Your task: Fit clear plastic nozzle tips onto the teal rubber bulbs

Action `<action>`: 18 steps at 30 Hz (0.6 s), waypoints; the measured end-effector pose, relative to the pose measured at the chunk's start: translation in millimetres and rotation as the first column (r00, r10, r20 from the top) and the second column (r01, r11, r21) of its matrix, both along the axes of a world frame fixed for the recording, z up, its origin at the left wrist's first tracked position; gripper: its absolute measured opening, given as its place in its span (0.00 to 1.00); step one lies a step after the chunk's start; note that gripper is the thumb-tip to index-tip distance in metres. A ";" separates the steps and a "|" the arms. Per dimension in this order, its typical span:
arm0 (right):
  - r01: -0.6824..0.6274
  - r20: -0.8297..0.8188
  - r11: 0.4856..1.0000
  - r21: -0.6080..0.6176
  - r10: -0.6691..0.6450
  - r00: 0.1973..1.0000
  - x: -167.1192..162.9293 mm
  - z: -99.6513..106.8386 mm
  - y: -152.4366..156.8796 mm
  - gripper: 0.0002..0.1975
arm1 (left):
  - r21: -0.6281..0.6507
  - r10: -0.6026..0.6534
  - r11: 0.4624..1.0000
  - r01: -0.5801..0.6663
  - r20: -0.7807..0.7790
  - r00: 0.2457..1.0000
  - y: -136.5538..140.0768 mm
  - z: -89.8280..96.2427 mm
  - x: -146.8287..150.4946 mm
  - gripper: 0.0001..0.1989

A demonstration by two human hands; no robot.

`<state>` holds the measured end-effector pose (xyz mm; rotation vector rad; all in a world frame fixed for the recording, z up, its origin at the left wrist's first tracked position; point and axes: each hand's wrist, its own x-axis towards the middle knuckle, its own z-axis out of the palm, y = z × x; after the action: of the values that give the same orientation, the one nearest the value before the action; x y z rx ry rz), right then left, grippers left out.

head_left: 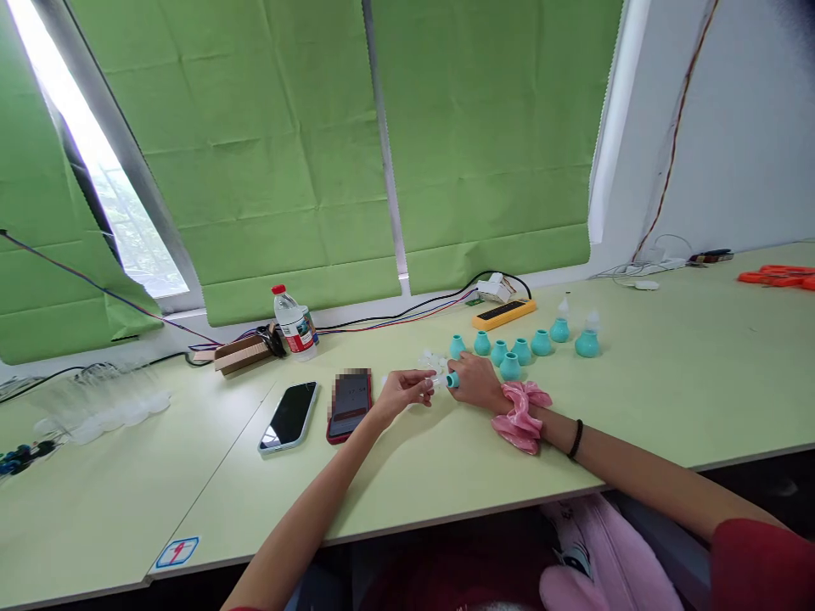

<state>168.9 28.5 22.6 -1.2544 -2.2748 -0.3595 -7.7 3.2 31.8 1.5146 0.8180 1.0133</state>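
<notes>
My left hand (402, 392) pinches a small clear plastic nozzle (436, 382) between thumb and fingers. Close beside it, my right hand (476, 378) is closed round a teal bulb (452, 380), its open neck turned toward the nozzle. Whether the two parts touch I cannot tell. A small pile of clear plastic pieces (431, 360) lies just behind my hands. Several more teal bulbs (510, 367) stand neck up to the right of it. Farther right, two teal bulbs (587, 344) carry clear tips on top.
Left of my hands lie a red-cased phone (350, 407) and a light-cased phone (289, 416). Behind are a plastic bottle (296, 327), a cardboard box (245, 354) and a yellow power strip (504, 315). Clear plastic items (105, 412) lie far left, orange-handled scissors (777, 276) far right.
</notes>
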 end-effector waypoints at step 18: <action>-0.246 -0.046 0.906 -0.343 0.245 0.968 0.9 19.7 -12.7 0.05 | 0.697 0.340 0.716 0.031 -0.388 0.857 -19.7 4.3 12.5 0.10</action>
<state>169.9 15.9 42.3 -1.1013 -2.5331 0.1435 4.8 -16.5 36.1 2.4615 0.9985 1.1418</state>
